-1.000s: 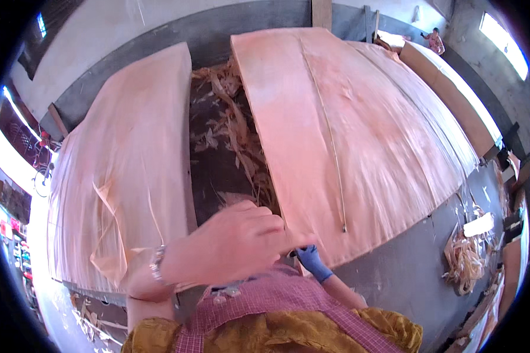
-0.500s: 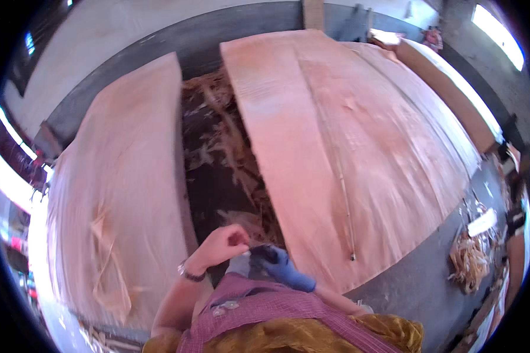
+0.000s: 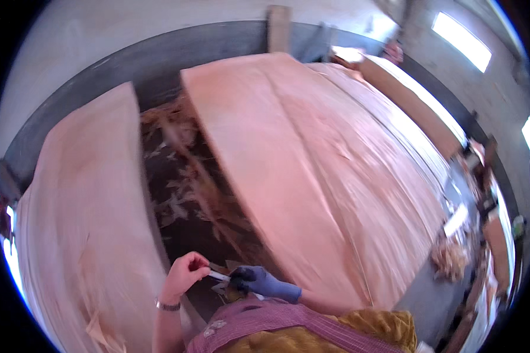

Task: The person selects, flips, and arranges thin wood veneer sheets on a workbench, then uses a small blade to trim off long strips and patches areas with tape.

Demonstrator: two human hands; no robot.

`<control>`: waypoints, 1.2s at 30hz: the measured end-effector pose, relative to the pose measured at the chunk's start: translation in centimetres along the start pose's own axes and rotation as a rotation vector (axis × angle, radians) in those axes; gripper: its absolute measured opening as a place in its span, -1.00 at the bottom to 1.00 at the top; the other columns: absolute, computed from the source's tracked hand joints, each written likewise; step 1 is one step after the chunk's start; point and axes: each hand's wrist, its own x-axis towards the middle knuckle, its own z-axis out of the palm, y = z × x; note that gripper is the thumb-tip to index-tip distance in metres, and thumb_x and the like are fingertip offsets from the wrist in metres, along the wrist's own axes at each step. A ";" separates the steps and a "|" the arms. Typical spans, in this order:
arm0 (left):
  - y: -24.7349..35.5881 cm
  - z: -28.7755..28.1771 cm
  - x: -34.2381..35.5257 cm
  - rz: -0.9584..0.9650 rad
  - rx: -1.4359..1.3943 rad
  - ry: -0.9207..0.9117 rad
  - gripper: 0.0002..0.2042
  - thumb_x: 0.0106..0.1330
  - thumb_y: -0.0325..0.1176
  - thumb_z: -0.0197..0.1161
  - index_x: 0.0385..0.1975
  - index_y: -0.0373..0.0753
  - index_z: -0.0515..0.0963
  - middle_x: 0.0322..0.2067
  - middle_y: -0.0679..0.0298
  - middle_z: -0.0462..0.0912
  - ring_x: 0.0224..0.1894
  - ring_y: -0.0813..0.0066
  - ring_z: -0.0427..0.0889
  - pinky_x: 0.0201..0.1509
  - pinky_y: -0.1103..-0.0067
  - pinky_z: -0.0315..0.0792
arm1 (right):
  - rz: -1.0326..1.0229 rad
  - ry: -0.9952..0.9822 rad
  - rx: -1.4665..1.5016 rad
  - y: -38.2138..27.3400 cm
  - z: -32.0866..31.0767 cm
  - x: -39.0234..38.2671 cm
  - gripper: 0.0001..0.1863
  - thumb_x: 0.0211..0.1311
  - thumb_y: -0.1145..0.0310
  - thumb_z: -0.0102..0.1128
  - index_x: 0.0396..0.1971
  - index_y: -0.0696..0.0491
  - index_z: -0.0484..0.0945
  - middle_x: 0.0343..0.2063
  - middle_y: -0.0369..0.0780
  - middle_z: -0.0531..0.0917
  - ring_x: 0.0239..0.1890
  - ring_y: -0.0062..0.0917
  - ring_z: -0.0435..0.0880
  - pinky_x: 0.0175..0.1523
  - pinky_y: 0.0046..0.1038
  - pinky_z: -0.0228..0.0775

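Observation:
My bare left hand, with a watch on its wrist, pinches one end of a slim whitish strip in front of my body. At the strip's other end is my right hand, in a blue glove with dark fingertips, its fingers curled. What the right hand holds is blurred; a small yellowish-brown patch shows under its fingers. Both hands are low over the near end of a gap between two stacks of wide, pale pinkish wood veneer sheets, the left stack and the right stack.
Torn veneer scraps litter the dark gap. A thin rod lies along the right stack. A loose scrap rests on the left stack's near end. On the grey floor at right lies a scrap heap. A wall closes off the far side.
My view has swung right, so the stacks sit further left and lower. My hands have moved slightly apart, and the whitish strip between them shows more plainly.

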 end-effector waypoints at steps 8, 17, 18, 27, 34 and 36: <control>-0.7 -12.8 7.8 0.191 0.033 0.257 -0.84 0.17 -0.43 0.35 -0.33 -0.32 0.54 -0.47 0.32 0.59 -0.37 0.64 0.54 -0.24 0.60 0.46 | -0.141 0.181 -0.309 -4.5 -2.1 18.3 -0.87 0.19 0.59 0.19 -0.26 0.15 0.62 -0.44 -0.29 0.67 -0.35 -0.70 0.58 -0.21 -0.55 0.47; -7.5 -21.8 9.1 -0.032 -0.109 0.907 -0.86 0.25 -0.42 0.30 -0.25 -0.28 0.54 -0.37 0.45 0.56 -0.27 0.71 0.51 -0.18 0.66 0.44 | -0.341 -0.183 -0.663 -9.5 -6.0 39.6 -0.83 0.15 0.52 0.20 -0.23 0.11 0.63 -0.41 -0.10 0.68 -0.38 -0.46 0.69 -0.19 -0.45 0.49; -8.4 -22.2 9.4 -0.082 -0.120 0.917 -0.84 0.23 -0.41 0.30 -0.24 -0.30 0.56 -0.37 0.36 0.61 -0.28 0.64 0.56 -0.17 0.61 0.47 | -0.298 -0.228 -0.663 -10.6 -6.4 41.4 -0.80 0.11 0.50 0.21 -0.22 0.08 0.62 -0.38 -0.10 0.68 -0.34 -0.37 0.69 -0.19 -0.43 0.49; -12.1 -25.7 16.9 -0.309 0.115 0.602 -0.69 0.19 -0.31 0.33 -0.10 -0.31 0.57 -0.36 0.17 0.70 -0.29 0.42 0.68 -0.20 0.48 0.54 | -0.195 -0.181 -0.727 -13.6 -6.7 47.4 -0.79 0.16 0.30 0.23 -0.20 -0.03 0.62 -0.38 -0.12 0.68 -0.30 -0.28 0.69 -0.15 -0.33 0.48; -12.3 -29.6 21.8 -0.184 -0.157 0.163 -0.64 0.32 -0.26 0.27 0.05 -0.27 0.51 -0.22 0.27 0.67 -0.23 0.54 0.63 -0.12 0.57 0.53 | -0.083 0.100 -0.328 -8.5 -5.2 44.4 -0.74 0.20 0.32 0.27 -0.13 0.07 0.61 -0.34 -0.15 0.70 -0.25 -0.57 0.68 -0.10 -0.47 0.46; -9.7 -30.5 22.1 -0.174 -0.439 0.003 -0.67 0.43 -0.24 0.14 0.09 -0.26 0.49 -0.12 0.29 0.64 -0.16 0.56 0.62 -0.02 0.57 0.53 | -0.088 0.163 -0.235 -9.0 -3.9 44.0 -0.75 0.21 0.34 0.26 -0.13 0.09 0.60 -0.33 -0.16 0.69 -0.25 -0.63 0.64 -0.09 -0.48 0.45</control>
